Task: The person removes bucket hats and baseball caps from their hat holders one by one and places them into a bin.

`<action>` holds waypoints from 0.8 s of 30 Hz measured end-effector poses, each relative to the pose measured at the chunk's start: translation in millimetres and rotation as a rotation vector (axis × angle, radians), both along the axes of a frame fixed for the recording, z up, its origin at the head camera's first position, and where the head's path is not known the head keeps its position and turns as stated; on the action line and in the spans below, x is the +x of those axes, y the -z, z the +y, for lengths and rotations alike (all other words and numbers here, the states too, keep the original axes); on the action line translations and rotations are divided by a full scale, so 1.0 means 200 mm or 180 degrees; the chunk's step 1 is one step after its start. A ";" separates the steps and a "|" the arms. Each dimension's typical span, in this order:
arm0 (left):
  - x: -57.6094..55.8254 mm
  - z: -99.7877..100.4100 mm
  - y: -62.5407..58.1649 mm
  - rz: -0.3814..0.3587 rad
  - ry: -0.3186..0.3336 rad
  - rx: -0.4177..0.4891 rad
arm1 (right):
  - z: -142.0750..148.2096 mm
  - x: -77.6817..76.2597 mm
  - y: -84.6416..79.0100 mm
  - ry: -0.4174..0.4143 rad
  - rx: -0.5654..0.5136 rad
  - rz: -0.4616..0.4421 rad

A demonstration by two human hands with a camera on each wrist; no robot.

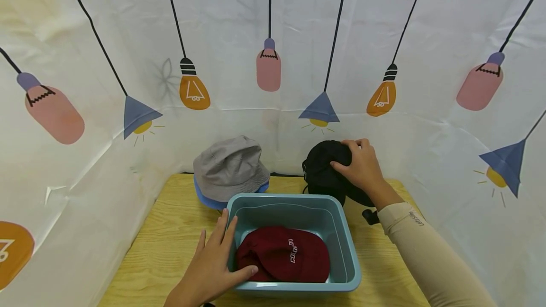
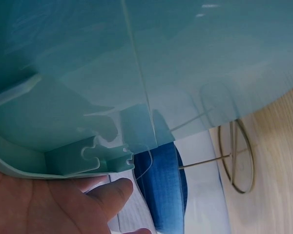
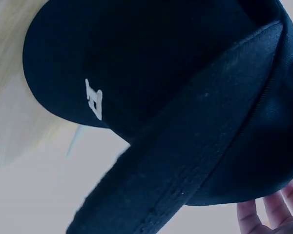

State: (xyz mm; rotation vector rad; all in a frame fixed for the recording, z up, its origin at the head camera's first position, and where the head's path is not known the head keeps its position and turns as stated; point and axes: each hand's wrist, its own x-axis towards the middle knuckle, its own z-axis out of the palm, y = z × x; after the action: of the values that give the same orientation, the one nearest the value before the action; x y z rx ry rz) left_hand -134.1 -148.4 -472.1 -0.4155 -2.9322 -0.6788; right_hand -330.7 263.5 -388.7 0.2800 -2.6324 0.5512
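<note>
A light-blue plastic basin (image 1: 350, 250) stands on the table with a dark red cap (image 1: 294, 255) inside it, white lettering on its front. My left hand (image 1: 209, 264) rests on the basin's left rim, fingers straight and spread, thumb over the inside. The left wrist view shows that hand (image 2: 53, 204) at the basin's edge. Behind the basin, on the right, my right hand (image 1: 362, 167) grips a black cap (image 1: 326, 160) by its crown. In the right wrist view its fingertips (image 3: 276, 207) touch the dark fabric; a small white emblem shows on a black cap (image 3: 132, 58). Whether two black caps overlap I cannot tell.
A grey bucket hat (image 1: 230, 167) sits over a blue brim (image 1: 209, 198) at the back left. A small dark object (image 1: 370, 217) lies right of the basin. Wire loops (image 2: 237, 156) show in the left wrist view. A lamp-printed white sheet (image 1: 273, 127) surrounds the wooden table (image 1: 158, 245).
</note>
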 end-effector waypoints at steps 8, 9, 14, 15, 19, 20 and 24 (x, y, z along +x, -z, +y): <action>0.00 0.00 -0.01 -0.0028 0.0003 0.0007 | 0.01 0.00 -0.04 0.0047 -0.0096 0.0056; 0.01 0.00 -0.01 -0.0032 0.0001 0.0010 | 0.01 -0.01 -0.04 0.0051 -0.0109 0.0064; 0.01 0.00 -0.02 -0.0018 -0.0011 -0.0004 | 0.01 -0.01 -0.08 0.0042 -0.0161 0.0067; 0.01 0.00 -0.01 -0.0013 -0.0012 -0.0007 | 0.00 -0.01 -0.09 0.0044 -0.0164 0.0061; 0.01 0.00 -0.01 0.0008 -0.0009 -0.0007 | 0.00 0.00 -0.10 0.0059 -0.0173 0.0064; 0.01 0.00 -0.01 0.0010 -0.0007 -0.0004 | 0.00 0.00 -0.11 0.0058 -0.0181 0.0074; 0.01 0.00 -0.01 0.0014 -0.0002 -0.0003 | 0.00 0.01 -0.12 0.0044 -0.0220 0.0122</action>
State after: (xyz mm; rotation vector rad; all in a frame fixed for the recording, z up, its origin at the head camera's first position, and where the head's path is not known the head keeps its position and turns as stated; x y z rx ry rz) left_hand -132.8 -148.1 -471.0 -0.4157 -2.9286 -0.6754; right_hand -329.2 263.4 -365.3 0.2483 -2.5704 0.6246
